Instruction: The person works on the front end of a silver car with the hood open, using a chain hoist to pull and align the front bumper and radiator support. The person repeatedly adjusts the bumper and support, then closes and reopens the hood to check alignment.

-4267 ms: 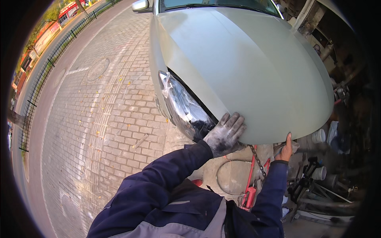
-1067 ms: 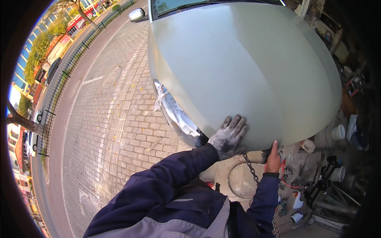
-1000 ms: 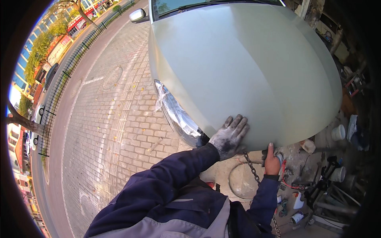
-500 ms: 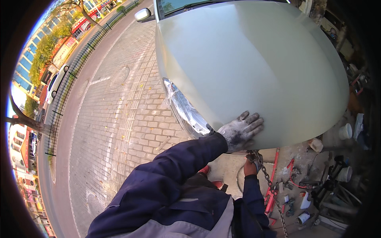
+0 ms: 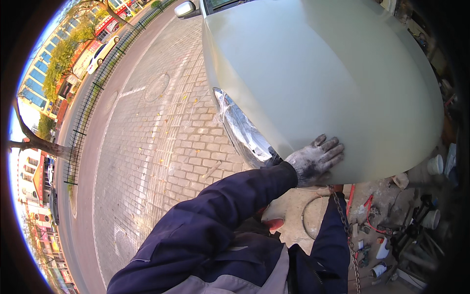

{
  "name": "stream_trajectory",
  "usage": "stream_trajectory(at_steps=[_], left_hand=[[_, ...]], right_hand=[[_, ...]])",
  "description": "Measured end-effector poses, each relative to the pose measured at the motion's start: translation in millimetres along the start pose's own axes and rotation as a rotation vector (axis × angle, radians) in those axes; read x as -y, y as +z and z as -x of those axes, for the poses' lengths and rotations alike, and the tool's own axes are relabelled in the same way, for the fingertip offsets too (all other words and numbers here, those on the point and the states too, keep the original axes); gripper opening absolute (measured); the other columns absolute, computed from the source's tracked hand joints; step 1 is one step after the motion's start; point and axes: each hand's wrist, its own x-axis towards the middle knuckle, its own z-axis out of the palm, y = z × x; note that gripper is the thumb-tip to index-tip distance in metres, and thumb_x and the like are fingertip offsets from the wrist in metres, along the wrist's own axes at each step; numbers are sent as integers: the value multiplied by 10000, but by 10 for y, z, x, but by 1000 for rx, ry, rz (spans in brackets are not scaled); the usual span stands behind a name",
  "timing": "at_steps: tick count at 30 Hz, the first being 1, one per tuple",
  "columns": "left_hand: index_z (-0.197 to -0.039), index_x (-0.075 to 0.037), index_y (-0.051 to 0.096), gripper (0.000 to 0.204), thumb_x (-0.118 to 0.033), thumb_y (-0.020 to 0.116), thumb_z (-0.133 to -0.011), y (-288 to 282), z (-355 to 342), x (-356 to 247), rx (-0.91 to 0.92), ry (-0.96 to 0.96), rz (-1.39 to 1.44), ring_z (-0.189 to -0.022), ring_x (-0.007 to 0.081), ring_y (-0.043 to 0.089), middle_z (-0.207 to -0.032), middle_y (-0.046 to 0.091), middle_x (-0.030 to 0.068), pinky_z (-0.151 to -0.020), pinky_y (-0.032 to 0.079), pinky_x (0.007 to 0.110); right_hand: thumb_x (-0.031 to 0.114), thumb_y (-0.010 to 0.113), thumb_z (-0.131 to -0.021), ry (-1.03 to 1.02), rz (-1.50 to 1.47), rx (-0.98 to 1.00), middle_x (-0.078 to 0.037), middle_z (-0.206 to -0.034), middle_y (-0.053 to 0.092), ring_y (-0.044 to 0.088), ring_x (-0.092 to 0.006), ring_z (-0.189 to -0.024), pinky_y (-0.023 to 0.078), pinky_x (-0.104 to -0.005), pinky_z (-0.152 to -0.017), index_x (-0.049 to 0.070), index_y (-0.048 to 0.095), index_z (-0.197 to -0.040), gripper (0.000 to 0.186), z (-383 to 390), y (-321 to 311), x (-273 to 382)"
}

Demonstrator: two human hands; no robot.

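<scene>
In the head view, the gloved left hand [image 5: 318, 158] is laid flat, fingers slightly spread, on the car's hood [image 5: 333, 83], at its front edge near the headlight corner. The headlight [image 5: 247, 130] is wrapped in clear film. The right hand [image 5: 338, 188] is mostly hidden below that front edge; whether anything is gripped by it cannot be told. Beside the right sleeve [image 5: 330, 235], a chain [image 5: 353, 255] is seen hanging.

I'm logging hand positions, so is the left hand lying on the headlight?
No, the gloved left hand lies on the pale hood near its front edge, right of the headlight.
</scene>
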Motion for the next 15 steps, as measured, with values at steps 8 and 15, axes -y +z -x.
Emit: stream_trajectory(at_steps=[8, 15], left_hand=[[-1530, -15, 488, 754, -370, 729, -910, 59, 24, 23, 1, -14, 6, -1542, 379, 378, -1628, 439, 190, -1268, 284, 593], [-1529, -13, 492, 743, -369, 723, -919, 97, 9, 34, 25, -17, 11, -1536, 381, 387, -1625, 441, 194, -1266, 288, 602]], right_hand=[[260, 607, -1040, 271, -179, -83, -226, -1248, 734, 694, -389, -1161, 530, -480, -999, -3, 700, -1279, 367, 143, -68, 479], [264, 610, -1039, 317, -209, -127, -228, -1261, 728, 689, -390, -1172, 527, -480, -1007, 0, 698, -1286, 372, 322, -30, 549]])
